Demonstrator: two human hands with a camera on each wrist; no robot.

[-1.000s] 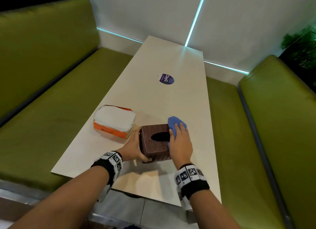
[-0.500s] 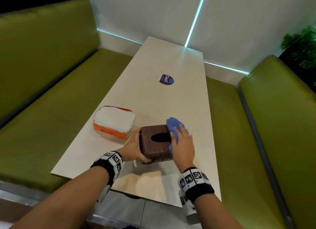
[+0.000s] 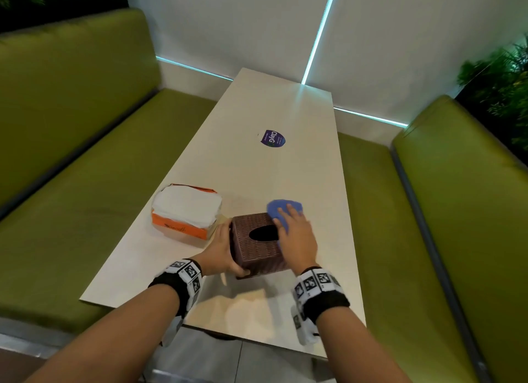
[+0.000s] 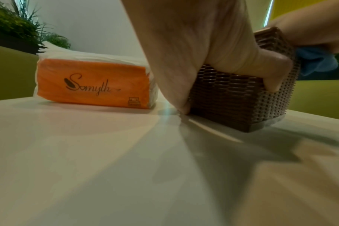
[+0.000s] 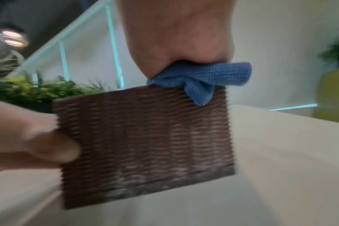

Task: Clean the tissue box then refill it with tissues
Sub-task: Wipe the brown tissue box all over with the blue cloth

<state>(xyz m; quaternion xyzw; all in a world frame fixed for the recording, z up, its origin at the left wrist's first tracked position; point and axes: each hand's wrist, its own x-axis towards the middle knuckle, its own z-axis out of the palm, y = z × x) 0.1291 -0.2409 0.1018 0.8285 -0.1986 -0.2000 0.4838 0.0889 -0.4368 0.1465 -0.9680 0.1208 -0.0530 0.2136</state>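
Observation:
A brown woven tissue box (image 3: 258, 249) with a dark oval slot stands near the table's front edge. My left hand (image 3: 221, 252) grips its left side, thumb (image 4: 261, 68) on the near face. My right hand (image 3: 295, 235) lies with its fingers laid over a blue cloth (image 3: 284, 209), pressing it on the box's top right edge. From the right wrist, the cloth (image 5: 203, 76) bunches under my palm above the box (image 5: 143, 137). An orange tissue pack (image 3: 185, 211), white tissues showing on top, lies left of the box.
The long pale table (image 3: 271, 177) carries a purple sticker (image 3: 273, 138) farther back. Green benches (image 3: 85, 211) run along both sides. A white wall with light strips closes the far end, and plants (image 3: 503, 82) stand at the right.
My right hand drew the cloth slightly towards me along the box's top right edge, then pushed it forward again. The left hand and the box stayed put.

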